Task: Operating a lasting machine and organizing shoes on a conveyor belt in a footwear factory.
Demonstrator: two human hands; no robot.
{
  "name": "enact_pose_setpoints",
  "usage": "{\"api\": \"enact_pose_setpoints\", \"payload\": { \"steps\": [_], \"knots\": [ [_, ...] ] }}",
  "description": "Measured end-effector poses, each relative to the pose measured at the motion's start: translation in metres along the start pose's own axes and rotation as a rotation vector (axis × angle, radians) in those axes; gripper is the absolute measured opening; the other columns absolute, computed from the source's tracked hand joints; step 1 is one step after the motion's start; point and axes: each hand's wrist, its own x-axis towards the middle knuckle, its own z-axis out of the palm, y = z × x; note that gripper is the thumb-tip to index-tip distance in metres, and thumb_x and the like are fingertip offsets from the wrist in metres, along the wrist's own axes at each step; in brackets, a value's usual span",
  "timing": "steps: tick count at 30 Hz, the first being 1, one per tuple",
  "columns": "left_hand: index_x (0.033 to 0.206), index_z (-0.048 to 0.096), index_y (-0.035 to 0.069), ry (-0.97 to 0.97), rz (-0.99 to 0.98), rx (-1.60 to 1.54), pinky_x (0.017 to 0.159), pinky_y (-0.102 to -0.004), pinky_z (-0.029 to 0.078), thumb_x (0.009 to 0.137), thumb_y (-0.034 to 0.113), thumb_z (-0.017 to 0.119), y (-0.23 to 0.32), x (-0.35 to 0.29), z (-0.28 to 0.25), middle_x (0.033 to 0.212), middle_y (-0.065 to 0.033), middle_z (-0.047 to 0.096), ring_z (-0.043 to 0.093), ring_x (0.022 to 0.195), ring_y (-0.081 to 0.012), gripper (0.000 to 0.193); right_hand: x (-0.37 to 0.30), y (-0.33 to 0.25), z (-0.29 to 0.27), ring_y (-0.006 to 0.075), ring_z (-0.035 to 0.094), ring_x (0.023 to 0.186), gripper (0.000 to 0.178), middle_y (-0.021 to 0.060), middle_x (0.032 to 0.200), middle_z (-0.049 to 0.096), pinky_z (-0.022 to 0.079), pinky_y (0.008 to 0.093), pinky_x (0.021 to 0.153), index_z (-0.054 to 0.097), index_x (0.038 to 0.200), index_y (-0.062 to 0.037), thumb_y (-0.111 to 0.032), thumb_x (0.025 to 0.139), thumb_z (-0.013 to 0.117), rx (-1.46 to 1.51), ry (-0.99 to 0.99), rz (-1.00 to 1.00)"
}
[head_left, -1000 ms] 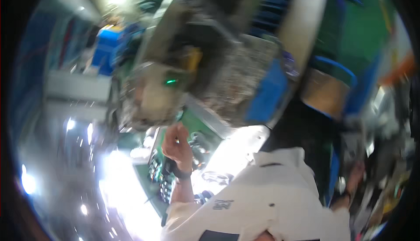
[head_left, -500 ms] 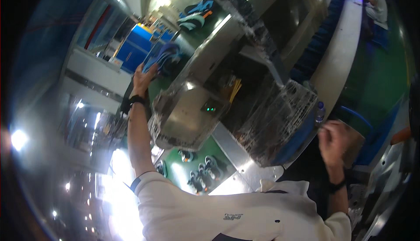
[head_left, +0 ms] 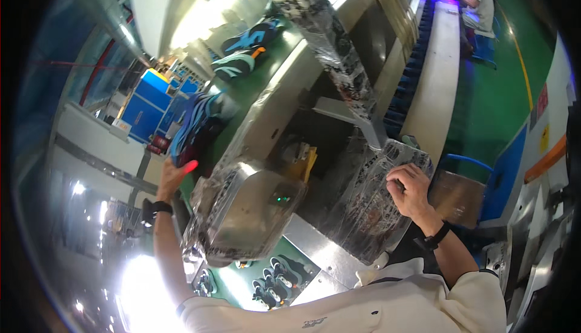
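My left hand (head_left: 172, 179) reaches to the far left, its thumb lit red, closed at the near end of a blue and dark sneaker (head_left: 196, 118). Part of its fingers is hidden by the shoe. The sneaker is over a green conveyor belt (head_left: 245, 100). My right hand (head_left: 410, 191) is curled above a plastic-wrapped box (head_left: 369, 212). A small dark patch shows between its thumb and fingers; I cannot make out what it is.
Farther up the belt lie more sneakers (head_left: 236, 64). A wrapped metal machine housing (head_left: 251, 212) with green lights stands between my arms. Several shoes (head_left: 275, 281) are below it. A wrapped post (head_left: 330, 36) rises ahead. Another person (head_left: 478, 3) sits at the far right.
My right hand has moved left, from beside a bottle to over the wrapped box. My left hand stays at the blue sneaker. The whole view has shifted.
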Motion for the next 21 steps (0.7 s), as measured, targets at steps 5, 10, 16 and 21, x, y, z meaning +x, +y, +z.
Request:
{"api": "enact_pose_setpoints", "payload": {
  "steps": [5,10,16,21],
  "knots": [
    [0.097,0.070,-0.003,0.342,-0.267,0.339,0.081,-0.0343,0.049,0.076,0.036,0.078,0.001,0.005,0.000,0.088,-0.0138,0.072,0.065,0.082,-0.0219,0.045,-0.006,0.000,0.004,0.0302,0.063,0.081,0.011,0.0072,0.087,0.067,0.049,0.0415,0.075,0.061,0.083,-0.0079,-0.006,0.075,0.069,-0.018,0.010,-0.041],
    [0.092,0.070,-0.004,0.534,-0.329,0.023,0.060,-0.0315,0.048,0.083,0.032,0.074,0.070,0.013,-0.030,0.076,-0.0079,0.068,0.061,0.068,-0.0162,0.037,-0.009,-0.004,-0.003,0.0292,0.062,0.084,0.017,0.0083,0.089,0.066,0.049,0.0411,0.076,0.060,0.088,-0.0073,-0.010,0.075,0.071,-0.038,-0.039,-0.028],
    [0.107,0.070,-0.004,0.115,0.076,-0.280,0.081,-0.0284,0.050,0.093,0.021,0.059,0.195,-0.017,0.004,0.099,-0.0065,0.071,0.064,0.089,-0.0141,0.030,0.031,-0.037,-0.020,0.0298,0.058,0.114,0.094,0.0160,0.129,0.057,0.047,0.0422,0.097,0.039,0.141,-0.0067,-0.049,0.069,0.083,0.408,0.020,0.056],
    [0.117,0.062,-0.004,-0.358,-0.234,-0.566,0.070,-0.0335,0.057,0.094,0.025,0.062,0.244,-0.013,0.098,0.104,-0.0092,0.067,0.067,0.083,-0.0170,0.037,0.010,-0.062,-0.019,0.0224,0.055,0.119,0.089,0.0129,0.131,0.056,0.043,0.0374,0.103,0.046,0.138,-0.0002,-0.036,0.067,0.088,0.846,-0.115,0.057]
  ]
}}
